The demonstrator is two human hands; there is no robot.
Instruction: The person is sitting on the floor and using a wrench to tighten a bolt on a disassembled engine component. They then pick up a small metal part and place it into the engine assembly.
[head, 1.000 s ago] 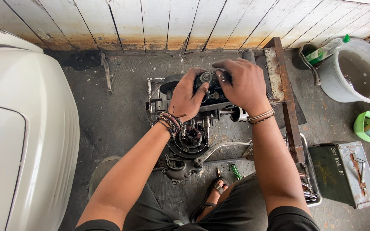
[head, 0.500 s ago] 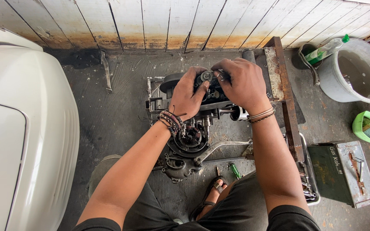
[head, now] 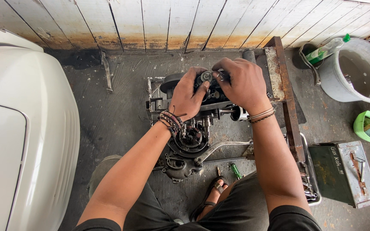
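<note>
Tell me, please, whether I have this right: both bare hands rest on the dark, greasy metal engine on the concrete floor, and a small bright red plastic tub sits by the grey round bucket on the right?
Not quite: in the head view the small plastic tub is bright green, not red. The rest holds: the left hand and right hand rest on the dark, greasy metal engine on the concrete floor, and the tub sits by the grey round bucket on the right.

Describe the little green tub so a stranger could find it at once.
Start at the big grey bucket against the plank wall, far right. Just below it on the floor, above the dark green metal box, sits the green tub. It is the only bright lime-green container there.
</note>
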